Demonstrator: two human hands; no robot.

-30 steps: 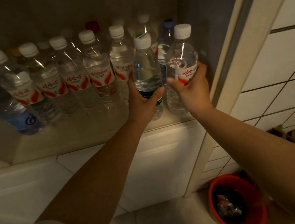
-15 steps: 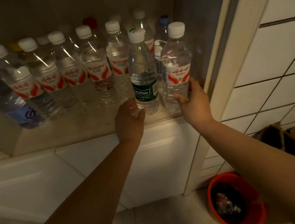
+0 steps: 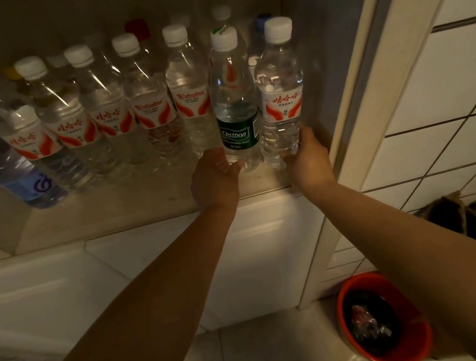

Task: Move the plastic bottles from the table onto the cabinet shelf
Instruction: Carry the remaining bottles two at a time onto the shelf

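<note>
Several clear plastic bottles stand in rows on the cabinet shelf [image 3: 147, 215], most of them with white caps and red labels. At the front right stands a green-label bottle [image 3: 235, 110] and, just right of it, a red-label bottle [image 3: 278, 93] beside the cabinet's side wall. Both stand upright on the shelf. My left hand [image 3: 214, 178] curls around the base of the green-label bottle, thumb against its front. The fingers of my right hand [image 3: 306, 158] wrap the base of the red-label bottle.
A blue-label bottle [image 3: 1, 161] leans at the far left of the shelf. White cabinet doors [image 3: 262, 255] lie below the shelf. A red bucket [image 3: 417, 336] with dark contents sits on the floor at lower right, with a cardboard box [image 3: 472, 218] above it.
Both hands slid from the bottles' middles down to their bases, and the two bottles now stand on the shelf. The view shifted slightly down.
</note>
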